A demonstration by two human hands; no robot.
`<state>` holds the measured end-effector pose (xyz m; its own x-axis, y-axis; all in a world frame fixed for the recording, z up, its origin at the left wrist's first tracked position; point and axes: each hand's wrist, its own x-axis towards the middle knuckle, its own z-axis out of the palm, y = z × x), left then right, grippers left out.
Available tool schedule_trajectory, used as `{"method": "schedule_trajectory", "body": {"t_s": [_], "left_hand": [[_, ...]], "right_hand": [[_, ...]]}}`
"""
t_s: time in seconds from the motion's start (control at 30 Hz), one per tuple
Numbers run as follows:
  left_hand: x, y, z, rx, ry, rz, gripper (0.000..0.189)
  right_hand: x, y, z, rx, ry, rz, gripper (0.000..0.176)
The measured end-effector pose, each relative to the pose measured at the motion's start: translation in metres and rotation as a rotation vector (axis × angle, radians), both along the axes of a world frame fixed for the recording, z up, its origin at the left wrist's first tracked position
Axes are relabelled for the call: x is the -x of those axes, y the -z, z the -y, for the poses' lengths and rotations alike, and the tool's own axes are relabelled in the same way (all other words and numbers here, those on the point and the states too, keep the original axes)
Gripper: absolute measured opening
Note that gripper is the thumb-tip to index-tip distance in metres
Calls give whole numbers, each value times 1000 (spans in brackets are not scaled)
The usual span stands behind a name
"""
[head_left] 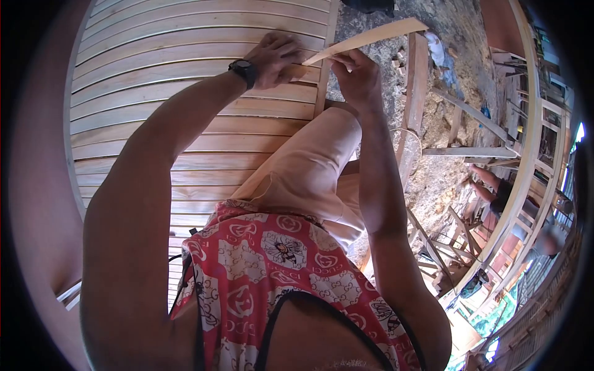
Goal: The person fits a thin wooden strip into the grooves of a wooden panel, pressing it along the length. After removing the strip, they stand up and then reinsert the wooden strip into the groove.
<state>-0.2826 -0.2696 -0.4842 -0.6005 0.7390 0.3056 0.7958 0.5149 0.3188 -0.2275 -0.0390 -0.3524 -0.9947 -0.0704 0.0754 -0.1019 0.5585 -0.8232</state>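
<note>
A thin, pale strip [377, 35], which looks like wood, slants across the top of the view, narrow at its left end and wider at the right. My left hand [275, 60], with a dark watch on its wrist, rests over the slatted wooden panel [198, 108]. Its fingers are curled and slightly blurred, and the strip's narrow end meets them by the thumb. My right hand [357, 77] pinches the strip's lower edge between thumb and fingers, just past the panel's edge rail [323, 86].
My bent knee [337, 133] lies against the panel. On the right, a wooden beam [413, 93] and timber frame pieces [470, 151] stand over rough, littered ground. Another person [516, 198] is farther right, and a dark object [369, 5] sits at the top edge.
</note>
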Motion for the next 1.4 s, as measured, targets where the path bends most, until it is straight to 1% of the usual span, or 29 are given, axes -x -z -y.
{"method": "schedule_trajectory", "body": {"t_s": [0.07,0.13,0.17,0.23,0.27,0.33,0.37,0.43,0.47,0.5,0.53,0.57,0.63,0.77,0.83,0.87,0.93,0.97,1.03,1.07,1.1,1.17,1.2,1.4], "left_hand": [[-3,-4,-2,15,-4,9,66],[-14,-10,-9,59,-147,18,61],[-17,-14,-14,59,-144,13,61],[-24,-19,-21,217,-254,50,61],[-30,-21,-22,218,-254,46,61],[-39,-17,-26,72,-412,67,42],[-43,-14,-28,71,-411,65,42],[-52,-7,-32,135,-397,143,18],[-56,-3,-34,134,-394,148,18],[-60,-1,-35,82,-424,188,13],[-65,1,-36,31,-457,227,13],[-69,2,-37,33,-455,228,13],[-76,2,-39,-55,-494,195,14],[-80,-2,-36,-55,-482,133,16],[-78,-7,-33,14,-443,181,24],[-79,-9,-32,14,-444,178,24],[-80,-15,-32,121,-438,179,38],[-80,-18,-30,119,-434,179,38],[-76,-25,-21,179,-323,261,51],[-76,-27,-21,179,-327,262,51],[-76,-25,-20,172,-327,264,52],[-77,-22,-19,167,-323,270,53],[-77,-21,-19,163,-321,261,53],[-77,-22,-20,175,-314,226,50]], "right_hand": [[-2,-3,3,14,6,-15,20],[-3,-8,5,8,2,-9,19],[-4,-7,4,9,5,-14,19],[-3,-5,3,-6,-10,-11,22],[-4,-5,2,-4,-10,-15,22],[-3,-10,5,-4,14,-17,18],[-2,-12,5,-5,15,-19,18],[-2,-13,4,-12,-14,-11,18],[-1,-13,3,-15,-11,-6,18],[0,-13,3,-11,-9,-20,17],[0,-12,4,-6,-9,-35,17],[1,-12,4,-5,-7,-34,17],[3,-13,1,-97,-18,-16,21],[9,-21,-7,-120,-18,-86,21],[13,-31,-11,107,26,-163,17],[10,-34,-12,107,24,-166,17],[-1,-41,-14,13,8,-149,17],[-8,-41,-14,-42,-12,-120,17],[-24,-35,-9,-78,-6,-85,16],[-29,-29,-7,-111,0,-49,15],[-33,-20,-6,-45,1,-61,15],[-38,-3,-4,-4,8,-90,15],[-40,-2,-1,35,20,-123,15],[-44,-6,3,-4,33,-146,15]]}}
